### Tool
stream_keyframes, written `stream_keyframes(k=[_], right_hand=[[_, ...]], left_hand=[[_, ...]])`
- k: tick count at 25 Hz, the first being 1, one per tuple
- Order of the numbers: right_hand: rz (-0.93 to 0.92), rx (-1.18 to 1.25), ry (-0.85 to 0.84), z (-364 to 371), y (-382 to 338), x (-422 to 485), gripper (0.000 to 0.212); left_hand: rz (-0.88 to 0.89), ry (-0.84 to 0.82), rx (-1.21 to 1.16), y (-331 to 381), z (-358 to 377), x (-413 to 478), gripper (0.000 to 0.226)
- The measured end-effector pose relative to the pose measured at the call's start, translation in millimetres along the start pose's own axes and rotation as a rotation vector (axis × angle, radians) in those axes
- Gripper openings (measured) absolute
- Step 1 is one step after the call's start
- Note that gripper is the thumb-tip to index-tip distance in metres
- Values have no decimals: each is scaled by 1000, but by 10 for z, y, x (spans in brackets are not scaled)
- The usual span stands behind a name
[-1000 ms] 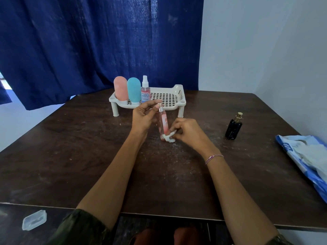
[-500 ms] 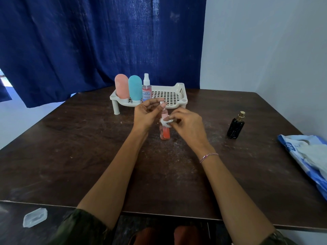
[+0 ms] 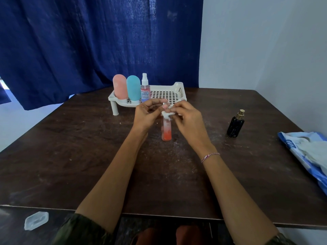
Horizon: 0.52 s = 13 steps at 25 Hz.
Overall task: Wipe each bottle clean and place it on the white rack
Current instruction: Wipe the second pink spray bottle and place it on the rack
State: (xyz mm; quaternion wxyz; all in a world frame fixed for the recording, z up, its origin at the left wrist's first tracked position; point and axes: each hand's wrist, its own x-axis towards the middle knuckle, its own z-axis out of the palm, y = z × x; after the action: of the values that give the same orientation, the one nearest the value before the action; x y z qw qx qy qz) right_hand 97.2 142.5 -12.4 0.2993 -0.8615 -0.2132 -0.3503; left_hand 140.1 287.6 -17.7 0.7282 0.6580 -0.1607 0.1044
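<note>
Risen from the base, the wipe sits high on the pink bottle, clamped in the right hand grip; the left hand grip pinches its top.

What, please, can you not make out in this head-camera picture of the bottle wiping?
- Head view: cap of the pink bottle, hidden by the left hand, right hand and white wipe.
- Head view: label print on the spray bottle, too small to read.
- Head view: blue packet, cut off by the right edge.
</note>
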Motion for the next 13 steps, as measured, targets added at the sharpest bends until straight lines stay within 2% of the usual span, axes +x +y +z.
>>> stream_keyframes(k=[2, 8, 13], right_hand=[[-5, -4, 48, 8, -7, 8, 23], [108, 56, 30, -8, 58, 23, 21], [24, 170, -49, -6, 57, -38, 26]], left_hand=[[15, -26, 6, 1, 9, -10, 17], [5, -63, -39, -24, 7, -3, 20], [1, -54, -65, -60, -17, 6, 24]])
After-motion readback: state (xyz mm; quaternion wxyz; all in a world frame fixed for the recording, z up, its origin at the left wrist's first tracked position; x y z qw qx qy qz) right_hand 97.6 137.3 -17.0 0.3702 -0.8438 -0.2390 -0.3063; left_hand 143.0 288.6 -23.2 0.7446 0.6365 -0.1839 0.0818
